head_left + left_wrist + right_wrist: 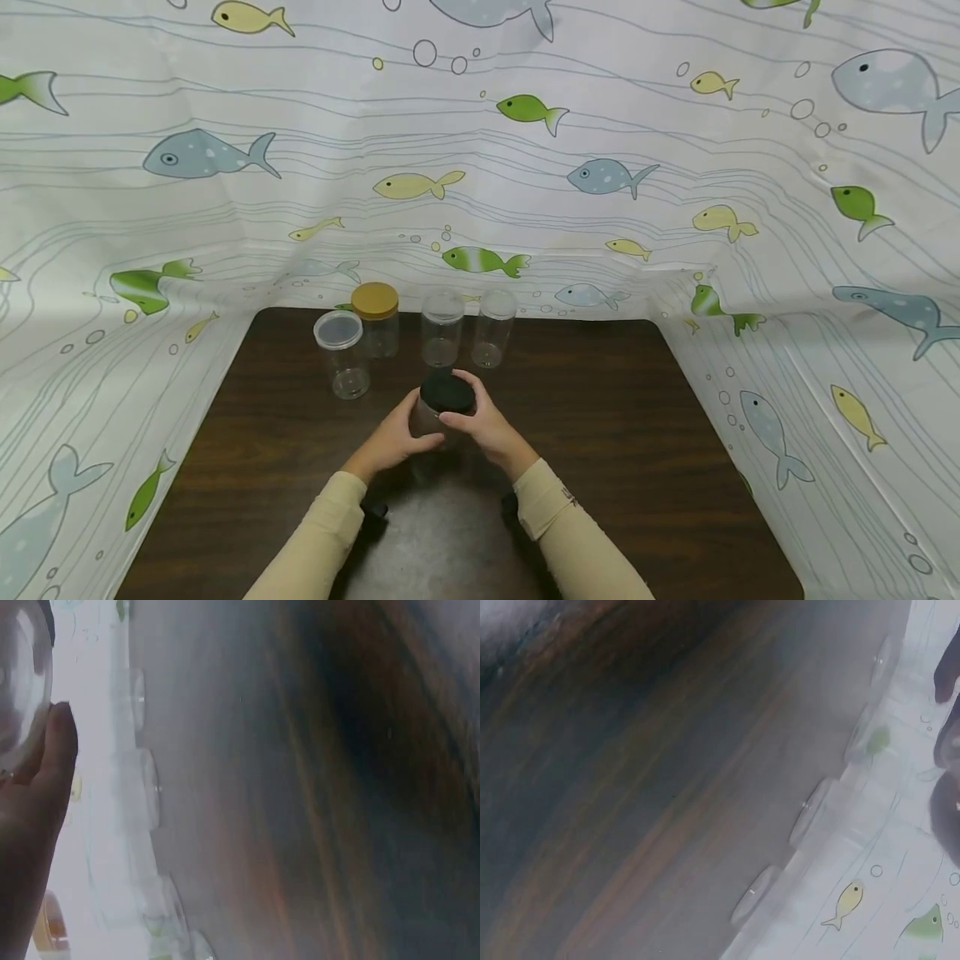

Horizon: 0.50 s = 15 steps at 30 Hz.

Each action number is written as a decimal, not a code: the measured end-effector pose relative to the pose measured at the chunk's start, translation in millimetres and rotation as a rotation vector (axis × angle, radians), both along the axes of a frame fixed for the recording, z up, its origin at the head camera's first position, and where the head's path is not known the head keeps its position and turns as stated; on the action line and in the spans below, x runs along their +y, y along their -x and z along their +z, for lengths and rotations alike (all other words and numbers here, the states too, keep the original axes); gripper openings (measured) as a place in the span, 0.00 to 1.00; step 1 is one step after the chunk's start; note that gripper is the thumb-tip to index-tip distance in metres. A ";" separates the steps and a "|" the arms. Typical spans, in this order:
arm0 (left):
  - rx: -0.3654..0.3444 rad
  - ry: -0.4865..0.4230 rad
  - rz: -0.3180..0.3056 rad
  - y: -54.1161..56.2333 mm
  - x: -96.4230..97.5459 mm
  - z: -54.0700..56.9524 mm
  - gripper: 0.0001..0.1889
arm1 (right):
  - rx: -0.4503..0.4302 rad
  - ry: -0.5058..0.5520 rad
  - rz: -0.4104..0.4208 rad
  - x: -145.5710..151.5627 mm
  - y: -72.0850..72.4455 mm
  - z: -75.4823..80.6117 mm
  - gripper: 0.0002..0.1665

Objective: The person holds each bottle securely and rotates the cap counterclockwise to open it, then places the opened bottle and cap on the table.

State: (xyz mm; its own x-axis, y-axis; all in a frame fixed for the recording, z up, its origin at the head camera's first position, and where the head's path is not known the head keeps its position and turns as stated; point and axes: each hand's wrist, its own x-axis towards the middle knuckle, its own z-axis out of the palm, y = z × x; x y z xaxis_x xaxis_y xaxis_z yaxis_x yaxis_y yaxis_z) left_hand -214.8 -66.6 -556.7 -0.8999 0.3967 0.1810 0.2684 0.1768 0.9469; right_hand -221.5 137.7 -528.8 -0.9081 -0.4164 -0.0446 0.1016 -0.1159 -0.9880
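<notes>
Clear jar with black lid [447, 393]: one, just below centre frame in the head view, held between both hands. Left hand [393, 435]: grip curled round the jar's left side. Right hand [491, 423]: grip curled round its right. Worktop [615, 417]: dark, wood-grained, lower frame. Gold-lidded jar [376, 304]: one, left of centre, upright. Fish-print sheet [337, 100]: upper frame and both sides.

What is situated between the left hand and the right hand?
In the head view, a jar with a black lid is between the left hand and the right hand, which both grip it.
</notes>
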 end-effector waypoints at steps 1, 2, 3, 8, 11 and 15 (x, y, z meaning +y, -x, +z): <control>-0.021 -0.033 -0.042 0.8 -2.6 0.6 0.44 | 0.000 0.013 0.035 1.8 0.7 1.1 0.54; -0.039 -0.058 -0.073 1.3 -4.9 1.3 0.43 | 0.003 0.021 0.064 3.3 1.1 1.9 0.54; -0.057 -0.082 -0.099 1.6 -6.7 1.7 0.42 | 0.005 0.029 0.084 4.3 1.7 2.2 0.54; -0.014 0.009 0.002 -2.2 -6.8 -0.6 0.45 | 0.016 0.009 0.009 2.0 2.2 -0.5 0.50; 0.056 0.135 0.123 -6.8 -0.3 -3.7 0.51 | 0.014 -0.011 -0.132 -4.3 0.6 -3.2 0.49; 0.134 0.176 0.227 -10.2 9.2 -6.4 0.53 | 0.007 -0.012 -0.213 -15.4 -4.6 -4.3 0.50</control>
State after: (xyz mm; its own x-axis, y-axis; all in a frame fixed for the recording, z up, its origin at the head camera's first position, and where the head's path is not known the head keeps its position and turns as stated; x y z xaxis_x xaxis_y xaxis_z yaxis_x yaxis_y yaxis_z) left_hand -204.6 -57.4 -563.1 -0.9419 0.2243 0.2500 0.3234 0.4048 0.8553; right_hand -216.9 122.2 -533.0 -0.9759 -0.2141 -0.0414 0.0688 -0.1224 -0.9901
